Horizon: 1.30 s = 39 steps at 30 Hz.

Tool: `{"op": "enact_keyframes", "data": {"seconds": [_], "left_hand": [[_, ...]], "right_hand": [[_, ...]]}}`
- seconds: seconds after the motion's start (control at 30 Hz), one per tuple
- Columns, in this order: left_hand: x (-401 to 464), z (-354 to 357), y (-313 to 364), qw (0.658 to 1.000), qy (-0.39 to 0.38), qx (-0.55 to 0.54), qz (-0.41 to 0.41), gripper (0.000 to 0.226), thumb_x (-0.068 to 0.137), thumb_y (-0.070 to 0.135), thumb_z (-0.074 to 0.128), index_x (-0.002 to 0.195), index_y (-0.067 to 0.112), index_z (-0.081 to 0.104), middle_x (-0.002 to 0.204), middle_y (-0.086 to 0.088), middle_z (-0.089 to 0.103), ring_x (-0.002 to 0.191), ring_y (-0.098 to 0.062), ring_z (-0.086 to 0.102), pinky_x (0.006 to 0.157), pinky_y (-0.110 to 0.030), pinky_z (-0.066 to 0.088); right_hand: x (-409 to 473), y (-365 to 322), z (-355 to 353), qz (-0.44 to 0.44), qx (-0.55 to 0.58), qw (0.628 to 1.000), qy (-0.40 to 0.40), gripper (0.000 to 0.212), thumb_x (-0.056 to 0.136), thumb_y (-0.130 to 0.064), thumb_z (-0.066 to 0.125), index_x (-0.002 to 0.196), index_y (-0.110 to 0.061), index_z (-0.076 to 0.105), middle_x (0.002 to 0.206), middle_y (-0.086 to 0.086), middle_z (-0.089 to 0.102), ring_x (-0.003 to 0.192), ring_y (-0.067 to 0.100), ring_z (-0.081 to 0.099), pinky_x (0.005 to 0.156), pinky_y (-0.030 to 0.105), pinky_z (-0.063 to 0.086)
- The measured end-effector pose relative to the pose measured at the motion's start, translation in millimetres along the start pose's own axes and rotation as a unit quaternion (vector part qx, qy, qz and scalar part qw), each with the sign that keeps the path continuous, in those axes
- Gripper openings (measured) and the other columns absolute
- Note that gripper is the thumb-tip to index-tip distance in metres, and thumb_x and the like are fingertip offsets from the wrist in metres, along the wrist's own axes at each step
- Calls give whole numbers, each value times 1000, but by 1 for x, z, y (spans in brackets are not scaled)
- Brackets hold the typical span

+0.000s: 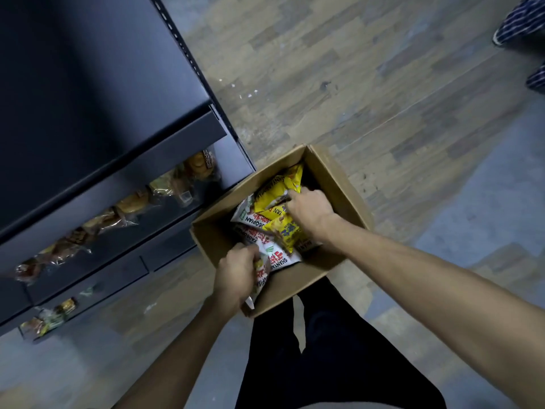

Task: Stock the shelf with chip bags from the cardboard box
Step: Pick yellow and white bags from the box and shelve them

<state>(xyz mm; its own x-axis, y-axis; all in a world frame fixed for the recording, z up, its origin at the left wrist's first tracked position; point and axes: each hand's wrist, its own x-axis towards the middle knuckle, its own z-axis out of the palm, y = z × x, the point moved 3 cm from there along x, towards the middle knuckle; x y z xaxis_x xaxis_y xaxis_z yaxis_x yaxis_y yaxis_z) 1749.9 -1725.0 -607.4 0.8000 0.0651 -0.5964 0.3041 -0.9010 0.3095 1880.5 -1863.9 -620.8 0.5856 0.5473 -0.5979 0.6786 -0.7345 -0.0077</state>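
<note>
An open cardboard box stands on the floor in front of my legs, holding yellow and white chip bags. My right hand reaches into the box and grips a yellow chip bag near its upper edge. At the box's near left corner my left hand holds a white chip bag by its end. The dark shelf unit rises at the left, its top shelf bare.
Wrapped bread and snack packs line a lower shelf, with more packs on the bottom one. Another person's striped-slippered feet show at the top right. Wood-pattern floor surrounds the box.
</note>
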Motion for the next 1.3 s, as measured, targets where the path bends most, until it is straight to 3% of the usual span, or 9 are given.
{"op": "enact_keyframes", "data": {"seconds": [0.17, 0.27, 0.47, 0.67, 0.77, 0.87, 0.97, 1.1, 1.3], "left_hand": [[1, 5, -8, 988, 89, -127, 7, 21, 73, 2, 65, 81, 18, 54, 88, -2, 52, 73, -20, 54, 61, -31, 43], [4, 16, -7, 967, 147, -209, -26, 20, 72, 0, 72, 80, 10, 56, 87, -4, 53, 74, -19, 52, 64, -26, 33], [12, 54, -15, 929, 152, -311, -134, 19, 75, 0, 71, 74, 10, 56, 90, -8, 58, 82, -24, 58, 69, -25, 38], [31, 78, -16, 923, 85, -303, -221, 26, 83, 12, 64, 101, 11, 47, 103, -9, 59, 99, -29, 59, 73, -29, 40], [45, 85, -5, 945, 43, -242, -217, 76, 81, 42, 67, 142, 25, 25, 128, -10, 50, 118, -30, 52, 93, -44, 46], [57, 90, 5, 973, -29, -97, -205, 97, 79, 59, 61, 151, 36, 0, 139, -14, 40, 125, -34, 43, 100, -51, 35], [63, 93, 6, 983, -21, -40, -177, 96, 85, 56, 56, 153, 30, -7, 133, -15, 47, 118, -34, 49, 97, -48, 35], [66, 97, 3, 979, -10, -120, -164, 88, 90, 36, 56, 154, 29, -5, 130, -20, 45, 113, -39, 52, 87, -41, 43], [52, 87, 12, 959, 97, -218, -153, 81, 94, 30, 52, 154, 23, -2, 127, -21, 42, 106, -41, 53, 77, -33, 36]], "right_hand": [[-6, 23, 16, 27, 13, 996, 86, 47, 92, -13, 50, 138, -17, 44, 156, 13, 22, 122, 32, 44, 87, 41, 42], [-19, 11, 33, 154, 142, 969, 129, 52, 84, -7, 50, 135, -15, 41, 147, 16, 31, 114, 36, 48, 81, 45, 47], [-12, -20, 78, 339, 483, 805, 60, 79, 92, -28, 60, 153, -15, 12, 141, 18, 29, 121, 43, 45, 97, 47, 41], [28, -32, 72, 404, 564, 719, 42, 97, 94, -43, 56, 154, -6, -9, 159, 23, 4, 142, 41, 22, 110, 43, 28], [39, -30, 72, 421, 552, 719, 28, 102, 90, -44, 63, 154, -5, -7, 159, 20, 5, 142, 40, 18, 111, 44, 27], [36, -22, 71, 423, 532, 733, 34, 93, 88, -25, 64, 154, -8, 1, 156, 16, 12, 137, 39, 26, 105, 44, 34], [23, -13, 75, 409, 502, 760, 43, 95, 82, -13, 62, 154, -16, -1, 152, 14, 19, 129, 40, 33, 97, 50, 39], [12, -14, 83, 366, 466, 804, 49, 100, 84, -14, 56, 153, -35, -13, 156, 12, 10, 127, 42, 31, 98, 56, 36], [27, -22, 80, 374, 465, 802, 11, 98, 83, -24, 64, 154, -31, -4, 152, 15, 9, 128, 42, 27, 103, 57, 35]]}}
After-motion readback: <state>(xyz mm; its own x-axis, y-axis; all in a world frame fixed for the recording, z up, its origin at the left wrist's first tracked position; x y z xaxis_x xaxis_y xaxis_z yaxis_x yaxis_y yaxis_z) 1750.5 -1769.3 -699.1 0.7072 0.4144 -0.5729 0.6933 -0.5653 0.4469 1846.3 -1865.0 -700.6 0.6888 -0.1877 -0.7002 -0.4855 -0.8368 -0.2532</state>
